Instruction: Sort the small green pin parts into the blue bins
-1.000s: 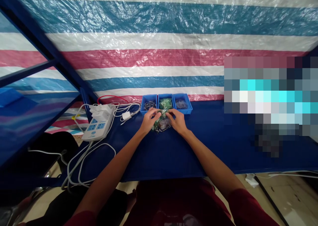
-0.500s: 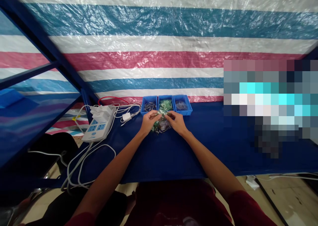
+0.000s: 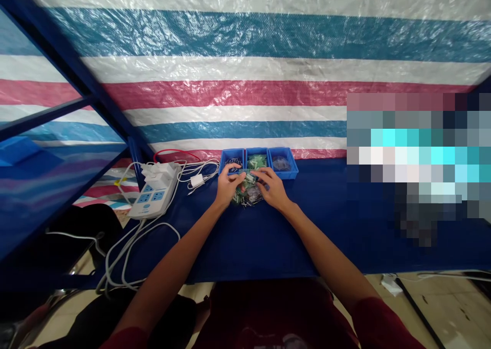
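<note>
My left hand (image 3: 227, 185) hovers at the left side of a loose pile of small mixed parts (image 3: 250, 195), its thumb and forefinger parted. Across from it, my right hand (image 3: 273, 187) has its fingers bent and spread over the pile's right side. Green, clear and pin-like pieces make up the pile; they are too small to name. Nothing plainly sits in either hand's grip. Just behind stand three joined blue bins: the left bin (image 3: 223, 157) has dark and silvery pins, the middle bin (image 3: 256, 150) green pieces, the right bin (image 3: 290, 175) clear pieces.
On the left of the blue table (image 3: 245, 252) lies a white power strip (image 3: 153, 201) with plugs and looping cables (image 3: 153, 226). A white charger (image 3: 196, 181) is near the bins. A striped tarp (image 3: 238, 93) hangs behind. The right side is pixelated.
My fingertips, which met over the pile, have drawn apart. My left forefinger is lifted away from its thumb, and my right fingers have spread.
</note>
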Demonstrator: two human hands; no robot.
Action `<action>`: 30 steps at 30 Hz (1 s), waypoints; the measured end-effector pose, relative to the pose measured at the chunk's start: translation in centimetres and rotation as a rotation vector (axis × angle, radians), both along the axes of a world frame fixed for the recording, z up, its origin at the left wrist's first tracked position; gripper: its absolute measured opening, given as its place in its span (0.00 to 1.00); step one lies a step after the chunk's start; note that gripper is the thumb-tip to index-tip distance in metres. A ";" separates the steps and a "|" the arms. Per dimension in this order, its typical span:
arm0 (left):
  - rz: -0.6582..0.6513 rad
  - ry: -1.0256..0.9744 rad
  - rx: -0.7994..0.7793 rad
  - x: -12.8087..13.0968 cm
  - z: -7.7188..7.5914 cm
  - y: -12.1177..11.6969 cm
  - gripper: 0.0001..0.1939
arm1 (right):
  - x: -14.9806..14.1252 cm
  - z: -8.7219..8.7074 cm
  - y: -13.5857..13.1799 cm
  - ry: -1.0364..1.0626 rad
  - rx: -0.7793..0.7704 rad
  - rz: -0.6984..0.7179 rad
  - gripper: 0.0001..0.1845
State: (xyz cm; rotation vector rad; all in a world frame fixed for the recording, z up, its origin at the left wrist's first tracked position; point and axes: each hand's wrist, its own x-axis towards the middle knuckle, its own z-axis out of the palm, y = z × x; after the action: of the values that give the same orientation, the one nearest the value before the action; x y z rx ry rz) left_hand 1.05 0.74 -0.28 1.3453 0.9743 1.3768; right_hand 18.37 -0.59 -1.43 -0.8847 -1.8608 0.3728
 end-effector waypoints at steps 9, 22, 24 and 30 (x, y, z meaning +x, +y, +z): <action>-0.023 0.134 0.115 -0.2 0.0 0.0 0.17 | 0.2 0.4 0.1 0.124 -0.173 -0.119 0.17; 0.227 0.199 0.222 -0.6 -0.8 0.2 0.12 | 0.0 3.0 5.6 -0.308 -0.234 -0.407 0.12; 0.226 0.207 0.233 -0.5 -0.8 0.2 0.12 | -0.1 3.5 7.5 -0.438 -0.322 -0.484 0.12; 0.247 0.209 0.245 -0.4 -0.7 0.0 0.12 | -1.1 3.8 10.3 -0.598 -0.327 -0.629 0.15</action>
State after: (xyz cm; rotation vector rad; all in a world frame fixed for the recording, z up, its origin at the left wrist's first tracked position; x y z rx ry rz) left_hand 0.65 0.74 -1.00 1.6183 1.1701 1.6050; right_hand 17.24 9.67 2.34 -1.8973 -1.9340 0.0049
